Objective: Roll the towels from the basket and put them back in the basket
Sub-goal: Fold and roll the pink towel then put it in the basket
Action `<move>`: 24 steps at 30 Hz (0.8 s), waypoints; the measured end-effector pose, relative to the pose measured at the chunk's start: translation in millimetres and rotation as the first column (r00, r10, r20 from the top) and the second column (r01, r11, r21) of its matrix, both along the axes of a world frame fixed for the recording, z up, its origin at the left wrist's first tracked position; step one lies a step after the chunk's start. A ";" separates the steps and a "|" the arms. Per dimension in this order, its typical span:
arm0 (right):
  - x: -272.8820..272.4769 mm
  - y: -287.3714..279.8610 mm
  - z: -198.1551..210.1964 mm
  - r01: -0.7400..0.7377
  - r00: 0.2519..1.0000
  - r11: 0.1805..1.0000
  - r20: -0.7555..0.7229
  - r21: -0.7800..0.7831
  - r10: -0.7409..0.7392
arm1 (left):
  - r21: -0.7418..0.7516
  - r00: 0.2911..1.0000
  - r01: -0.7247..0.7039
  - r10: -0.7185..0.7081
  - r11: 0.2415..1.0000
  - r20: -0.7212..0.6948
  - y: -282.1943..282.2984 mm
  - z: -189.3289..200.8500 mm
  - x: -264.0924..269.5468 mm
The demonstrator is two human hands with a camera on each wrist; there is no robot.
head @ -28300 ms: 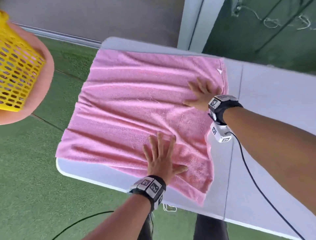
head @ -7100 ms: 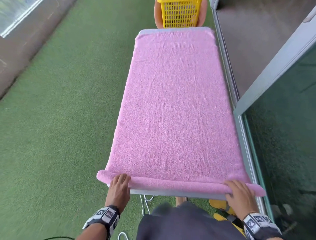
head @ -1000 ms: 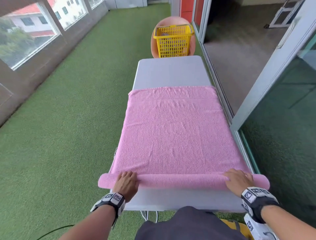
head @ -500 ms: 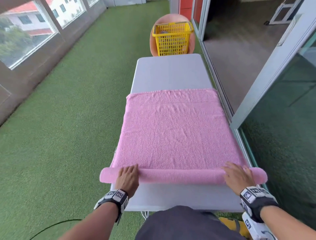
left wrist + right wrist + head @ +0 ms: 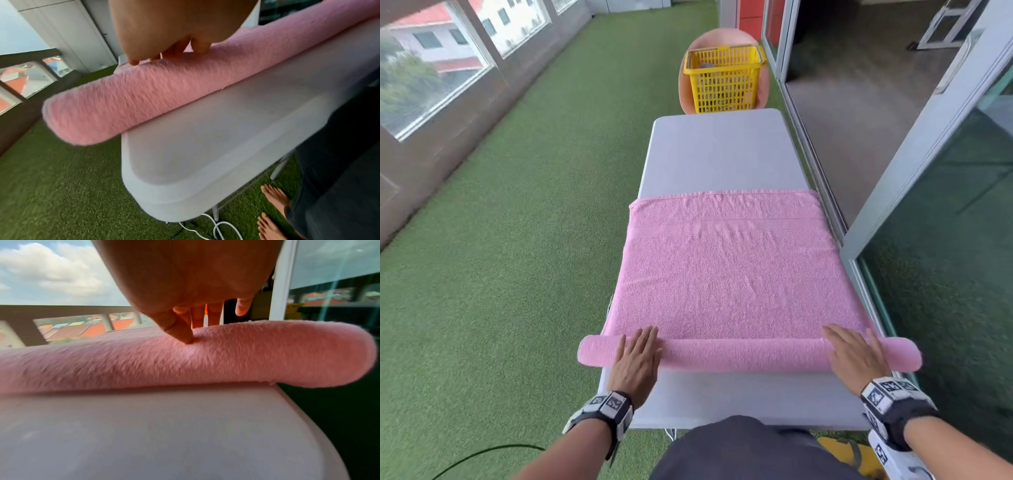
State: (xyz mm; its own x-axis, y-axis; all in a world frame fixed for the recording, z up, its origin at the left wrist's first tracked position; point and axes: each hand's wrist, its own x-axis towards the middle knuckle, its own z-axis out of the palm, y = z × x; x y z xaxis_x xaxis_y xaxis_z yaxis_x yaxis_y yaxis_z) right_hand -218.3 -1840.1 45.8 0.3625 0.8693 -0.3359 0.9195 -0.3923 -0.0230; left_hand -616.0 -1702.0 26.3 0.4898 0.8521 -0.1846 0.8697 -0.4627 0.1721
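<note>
A pink towel (image 5: 726, 274) lies along the white table (image 5: 722, 154), its near end rolled into a thick tube (image 5: 746, 354) that sticks out past both table sides. My left hand (image 5: 637, 353) lies flat on the roll (image 5: 144, 91) near its left end, fingers straight. My right hand (image 5: 854, 353) presses flat on the roll (image 5: 205, 353) near its right end, the thumb dug into the pile. The yellow basket (image 5: 724, 84) stands beyond the far end of the table, with something grey inside.
Green artificial turf (image 5: 517, 240) covers the floor to the left. A glass sliding door and its frame (image 5: 914, 164) run close along the table's right side. A white cable (image 5: 216, 227) lies under the table by my bare feet (image 5: 273, 211).
Both hands have pushed the roll forward, away from me. The roll has grown thicker, the flat part of the towel shorter, and more bare table shows at the near and far ends.
</note>
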 end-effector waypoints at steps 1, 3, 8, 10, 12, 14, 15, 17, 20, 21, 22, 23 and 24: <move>-3.1 -3.2 -0.7 -0.017 0.999 1.000 -0.033 0.002 0.018 | -0.031 1.000 0.009 -0.009 0.999 -0.012 -0.9 -1.7 -0.6; -13.8 -16.8 -3.0 -0.040 0.995 0.996 -0.095 -0.077 0.032 | -0.035 0.996 0.068 -0.070 0.997 -0.058 -9.1 -4.7 -4.7; -21.9 -29.0 -7.5 -0.057 0.998 0.994 -0.036 -0.094 0.053 | 0.041 0.998 0.059 -0.060 0.997 0.014 -19.1 -4.3 -4.3; -14.3 -14.7 0.4 -0.040 0.998 0.995 -0.044 -0.087 0.036 | 0.056 0.999 0.037 -0.038 0.998 0.006 -8.0 5.5 4.0; -8.6 1.0 7.5 0.023 0.999 0.996 -0.026 -0.084 -0.025 | 0.037 1.000 0.018 -0.018 0.999 0.001 4.1 10.6 13.7; -7.6 5.8 6.9 0.034 0.999 0.999 0.033 -0.030 -0.033 | -0.017 1.000 -0.024 0.024 1.000 0.005 9.1 7.8 14.6; -9.1 2.4 4.2 0.019 0.999 0.999 0.034 -0.034 -0.017 | -0.054 1.000 -0.011 0.010 0.998 -0.017 7.3 4.5 13.3; -15.8 -12.9 -2.6 -0.005 1.000 0.995 -0.004 -0.096 0.004 | -0.076 0.995 0.046 -0.053 0.996 -0.086 -1.5 -2.3 6.3; -18.2 -31.5 -10.7 0.000 1.000 0.993 -0.021 -0.115 -0.002 | -0.048 0.993 0.092 -0.095 0.995 -0.068 -12.8 -7.1 -0.6; -15.1 -30.4 -9.6 -0.011 1.000 0.994 -0.022 -0.109 0.009 | -0.010 0.993 0.113 -0.114 0.993 -0.033 -12.8 -6.7 -0.9; -11.0 -25.9 -7.7 -0.018 1.000 0.995 -0.022 -0.100 0.016 | 0.003 0.993 0.121 -0.121 0.993 -0.011 -9.3 -2.1 0.3; -7.6 -19.1 -3.9 -0.019 1.000 0.996 -0.022 -0.090 0.017 | 0.020 0.992 0.123 -0.123 0.992 0.000 -3.3 1.9 1.6; -4.5 -11.3 -0.3 -0.014 1.000 0.996 -0.025 -0.084 0.012 | 0.000 0.994 0.101 -0.101 0.995 -0.033 2.8 7.8 5.1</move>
